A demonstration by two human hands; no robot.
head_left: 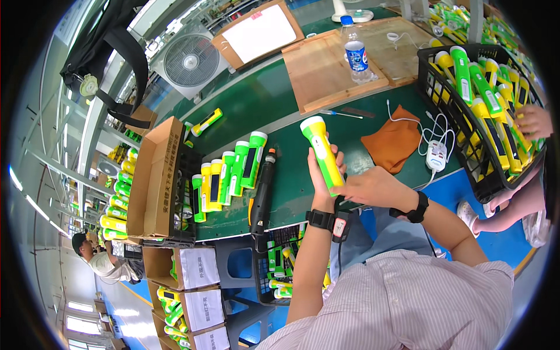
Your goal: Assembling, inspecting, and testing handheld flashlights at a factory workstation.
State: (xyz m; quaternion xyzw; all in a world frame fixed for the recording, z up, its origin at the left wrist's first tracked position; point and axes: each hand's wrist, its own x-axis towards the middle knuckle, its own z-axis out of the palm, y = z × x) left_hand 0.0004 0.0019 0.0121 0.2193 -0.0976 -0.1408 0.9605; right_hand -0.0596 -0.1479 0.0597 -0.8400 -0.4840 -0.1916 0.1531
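A yellow and green flashlight [322,150] with a white-rimmed head is tilted above the table, head pointing away from me. Wrapped round its body from below, my left hand [319,178] holds it. The fingers of my right hand [373,188] are drawn together at its tail end; something dark and cord-like shows just beneath them, and what they pinch is hidden. Left of my hands, a black electric screwdriver [263,189] lies beside a row of flashlights [224,178] in green and yellow.
A black crate [434,116] of flashlights stands at the right, with another person's hand [535,121] in it. Farther back are a bottle [356,55], an orange cloth [394,140] and a white power strip [436,156]. An open cardboard box [153,181] is at left.
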